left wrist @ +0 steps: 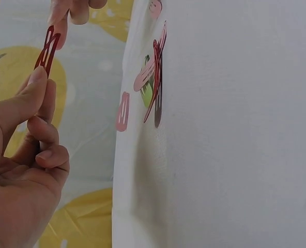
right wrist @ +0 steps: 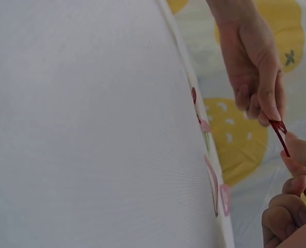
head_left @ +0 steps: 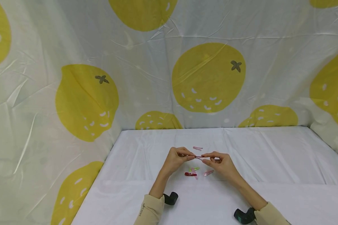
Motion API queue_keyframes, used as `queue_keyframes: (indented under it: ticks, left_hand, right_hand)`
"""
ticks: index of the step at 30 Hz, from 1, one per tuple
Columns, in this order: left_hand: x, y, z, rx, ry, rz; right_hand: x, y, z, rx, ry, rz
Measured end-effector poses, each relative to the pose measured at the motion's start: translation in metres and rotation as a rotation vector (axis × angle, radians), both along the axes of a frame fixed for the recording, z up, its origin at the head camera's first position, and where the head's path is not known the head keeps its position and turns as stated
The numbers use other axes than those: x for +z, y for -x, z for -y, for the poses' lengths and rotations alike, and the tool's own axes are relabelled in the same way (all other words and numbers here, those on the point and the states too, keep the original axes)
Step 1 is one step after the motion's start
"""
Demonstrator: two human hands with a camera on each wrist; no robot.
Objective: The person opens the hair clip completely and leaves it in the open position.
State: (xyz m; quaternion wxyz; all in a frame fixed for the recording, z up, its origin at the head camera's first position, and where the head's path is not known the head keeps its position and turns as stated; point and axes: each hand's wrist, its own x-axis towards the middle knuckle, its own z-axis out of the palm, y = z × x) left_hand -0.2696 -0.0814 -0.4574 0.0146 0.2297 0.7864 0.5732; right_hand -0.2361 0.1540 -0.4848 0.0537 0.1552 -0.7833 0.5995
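Note:
A red snap hair clip (left wrist: pixel 48 49) is held between both hands above the table, its two prongs spread apart. My left hand (head_left: pixel 176 158) pinches one end of it between thumb and forefinger. At the other end, thumb and fingertips of my right hand (head_left: pixel 223 163) pinch it too, as the right wrist view shows with the right hand (right wrist: pixel 295 201) at lower right. Below the hands lie a dark red clip (head_left: pixel 190 174), a pale pink clip (head_left: pixel 193 172) and a green clip (head_left: pixel 196 169), overlapping one another. Another pink clip (head_left: pixel 208 172) lies right of them.
Beyond the hands lies one more pink clip (head_left: pixel 197 147). A white cloth (head_left: pixel 270 156) covers the table, with a lemon-print curtain (head_left: pixel 146 78) behind and at the sides. Black wrist mounts (head_left: pixel 171 198) sit at the sleeve cuffs.

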Motion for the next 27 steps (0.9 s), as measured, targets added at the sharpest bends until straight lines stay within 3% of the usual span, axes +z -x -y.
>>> queue_keyframes:
  ticks: [8,20,27]
  left_hand:
    - [-0.0019,0.0007,-0.0002,0.009,0.011,-0.029]
    - [-0.0023,0.0011,-0.0006,-0.005,0.036,0.001]
    - [-0.0015,0.0012,-0.0003,-0.005,0.018,0.001]
  right_hand:
    - [-0.0018,-0.0003,0.0000,-0.050,-0.017,0.045]
    - [0.0009,-0.0005,0.0022,-0.125,-0.021,0.002]
    - [-0.0002,0.0008,0.0028,-0.128,-0.031,0.000]
